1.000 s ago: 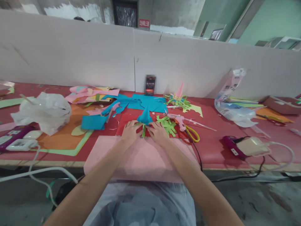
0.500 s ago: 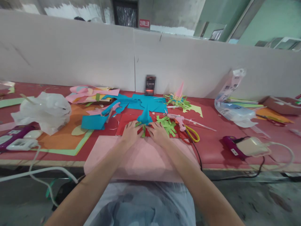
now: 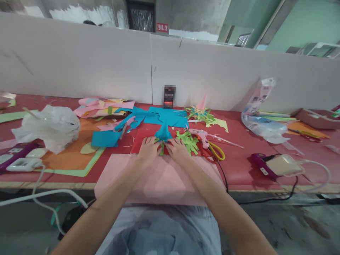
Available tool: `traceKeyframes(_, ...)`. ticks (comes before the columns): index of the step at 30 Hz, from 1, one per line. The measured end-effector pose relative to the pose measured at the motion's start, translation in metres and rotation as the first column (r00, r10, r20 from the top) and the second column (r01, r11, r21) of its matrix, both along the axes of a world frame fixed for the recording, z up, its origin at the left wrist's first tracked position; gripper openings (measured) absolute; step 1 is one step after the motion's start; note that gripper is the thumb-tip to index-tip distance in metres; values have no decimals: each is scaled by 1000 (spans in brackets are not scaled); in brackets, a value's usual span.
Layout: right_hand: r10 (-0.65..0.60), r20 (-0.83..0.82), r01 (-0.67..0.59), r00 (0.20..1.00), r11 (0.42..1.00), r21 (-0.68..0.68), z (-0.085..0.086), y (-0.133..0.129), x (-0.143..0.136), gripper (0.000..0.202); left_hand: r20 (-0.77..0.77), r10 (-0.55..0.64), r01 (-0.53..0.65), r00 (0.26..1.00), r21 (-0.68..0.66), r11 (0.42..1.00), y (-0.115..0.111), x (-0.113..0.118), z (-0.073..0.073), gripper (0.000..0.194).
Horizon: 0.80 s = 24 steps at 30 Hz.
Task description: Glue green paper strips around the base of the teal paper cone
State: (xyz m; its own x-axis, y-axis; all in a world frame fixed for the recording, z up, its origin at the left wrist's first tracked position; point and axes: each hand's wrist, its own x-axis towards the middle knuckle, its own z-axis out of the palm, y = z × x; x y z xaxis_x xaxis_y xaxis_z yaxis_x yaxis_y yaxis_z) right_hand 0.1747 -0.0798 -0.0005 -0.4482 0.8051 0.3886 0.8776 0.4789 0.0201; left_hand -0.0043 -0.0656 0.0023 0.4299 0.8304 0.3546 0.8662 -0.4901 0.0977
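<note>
Moved since the earlier frame: the camera view, slightly; hands and paper cone show no clear shift.

Left: white plastic bag [image 3: 51, 125] on an orange sheet [image 3: 66, 156]; power strip [image 3: 20, 154] beside it, cable hanging over the table's front edge.

Centre: left hand [image 3: 148, 150], fingers bent and slightly parted, tips at the near base of the blue cone [image 3: 163, 131]. Cone upright, point up, between the hands over red paper [image 3: 138, 137]; the two-sided hold probably keeps it level. Right hand [image 3: 178, 149], likewise bent, opposite; whether either pinches, cannot tell. Pink pad [image 3: 159, 177] under the wrists, overhanging the front edge, likely as a rest.

Right: green fringed paper [image 3: 190, 142], glue gun [image 3: 204, 139] and yellow-handled scissors [image 3: 218, 151], placed within reach but crowding sideways movement. Room looks wider towards the body.
</note>
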Motion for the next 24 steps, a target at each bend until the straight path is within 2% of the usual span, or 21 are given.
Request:
traceKeyframes(9, 18, -9, -17, 1000, 999, 27, -2, 1, 2, 37, -74, 33, -33, 997, 2, 999, -9, 9, -2, 37)
traceKeyframes(24, 11, -53, -11, 999, 1000, 12, -4, 2, 0, 33, -41, 25, -26, 999, -26, 999, -10, 11, 0, 39)
